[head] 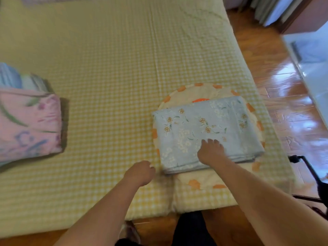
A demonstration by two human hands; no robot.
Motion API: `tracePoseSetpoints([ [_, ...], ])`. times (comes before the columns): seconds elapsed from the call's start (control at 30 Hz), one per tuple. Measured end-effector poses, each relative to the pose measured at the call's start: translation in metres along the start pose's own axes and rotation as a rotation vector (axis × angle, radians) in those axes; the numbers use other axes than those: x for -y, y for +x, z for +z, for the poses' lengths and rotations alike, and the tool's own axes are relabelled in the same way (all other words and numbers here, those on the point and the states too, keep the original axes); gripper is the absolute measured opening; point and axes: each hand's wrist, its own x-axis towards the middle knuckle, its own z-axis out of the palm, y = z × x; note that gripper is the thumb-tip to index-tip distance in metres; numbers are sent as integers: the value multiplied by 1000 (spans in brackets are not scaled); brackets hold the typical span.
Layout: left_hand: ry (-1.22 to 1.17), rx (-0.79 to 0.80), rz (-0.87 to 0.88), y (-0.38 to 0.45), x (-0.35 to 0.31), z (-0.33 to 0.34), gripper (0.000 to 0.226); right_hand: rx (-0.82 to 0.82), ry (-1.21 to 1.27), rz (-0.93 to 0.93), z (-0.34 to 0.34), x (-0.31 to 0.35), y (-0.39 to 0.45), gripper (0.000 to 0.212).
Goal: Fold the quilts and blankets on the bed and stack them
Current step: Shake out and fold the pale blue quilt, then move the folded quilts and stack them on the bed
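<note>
While the blue quilt [204, 132] lies folded, long axis across, near the bed's [106, 68] right front corner, the right hand [211, 151] presses it flat-fingered; the left hand [140, 172], loosely curled and empty, hangs just beside.

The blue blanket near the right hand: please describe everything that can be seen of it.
The blue blanket is thin, light-blue cloth printed with small white and orange flowers. It is folded into a flat rectangle; layered edges show along its near side. It lies on a cream quilt with orange patches, near the bed's right edge. The right hand rests on its near part, fingers spread. The left hand is beside it, apparently not touching.
</note>
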Motion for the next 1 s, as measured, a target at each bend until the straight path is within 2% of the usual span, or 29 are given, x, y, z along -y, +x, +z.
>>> tracePoseSetpoints([
  [0.1, -160, -173, 47, -51, 48, -42, 49, -3, 116, -182, -19, 80, -60, 49],
  [0.17, -295, -266, 66, -93, 110, -64, 44, -65, 136, -285, -26, 144, -104, 48],
  [0.2, -339, -290, 86, -101, 123, -68, 42, -90, 131, -294, -32, 155, -112, 47],
  [0.33, -523, -397, 57, -182, 262, -79, 31, -201, 186, -388, -26, 279, -189, 47],
  [0.5, -834, -462, -25, -248, 389, -93, 14, -180, 176, -532, -19, 406, -256, 48],
  [0.67, -1087, -483, -46, -265, 451, -118, 15, -149, 178, -566, -37, 481, -280, 47],
  [1.0, -1299, -513, -77, -236, 525, -175, 15, -55, 315, -567, -63, 586, -255, 31],
])
